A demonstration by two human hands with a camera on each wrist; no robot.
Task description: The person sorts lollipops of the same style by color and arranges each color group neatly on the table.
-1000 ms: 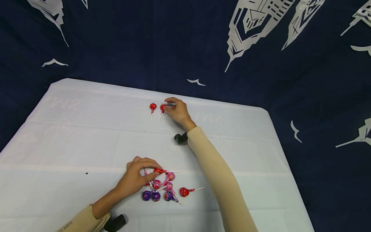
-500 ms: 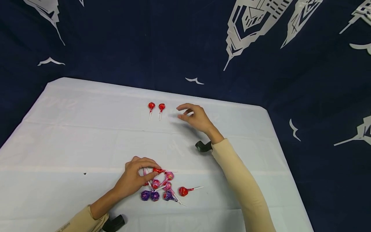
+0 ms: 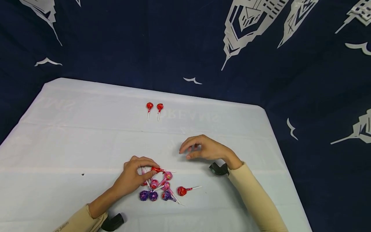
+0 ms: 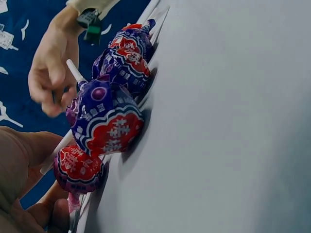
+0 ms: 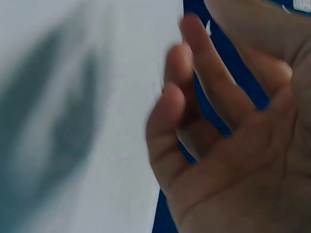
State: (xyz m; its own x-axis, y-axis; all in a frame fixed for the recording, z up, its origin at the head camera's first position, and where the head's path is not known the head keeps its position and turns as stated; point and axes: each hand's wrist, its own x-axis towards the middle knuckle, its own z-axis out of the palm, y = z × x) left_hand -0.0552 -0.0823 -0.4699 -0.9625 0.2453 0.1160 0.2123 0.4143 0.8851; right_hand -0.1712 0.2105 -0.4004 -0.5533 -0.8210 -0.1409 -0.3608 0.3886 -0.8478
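My left hand (image 3: 130,177) pinches a red lollipop (image 3: 157,169) between thumb and fingers at the back of a small pile. Around and below that hand lie pink lollipops (image 3: 168,176) and purple lollipops (image 3: 143,195), their sticks crossing. In the left wrist view a purple lollipop (image 4: 107,124) looms large in front of the others. A single red lollipop (image 3: 182,191) rests just right of the pile. My right hand (image 3: 210,149) hovers over the cloth with loosely bent fingers, and nothing is in it in the right wrist view.
Two red lollipops (image 3: 149,106) lie side by side near the far edge of the white-covered table (image 3: 72,141), sticks toward me. Behind the table hangs a dark blue cloth (image 3: 116,42) with white prints. A tiny dark speck (image 3: 82,174) lies at left.
My right hand has let go of the second red lollipop in the far row and come back toward me and to the right. The left hand stays on its lollipop.
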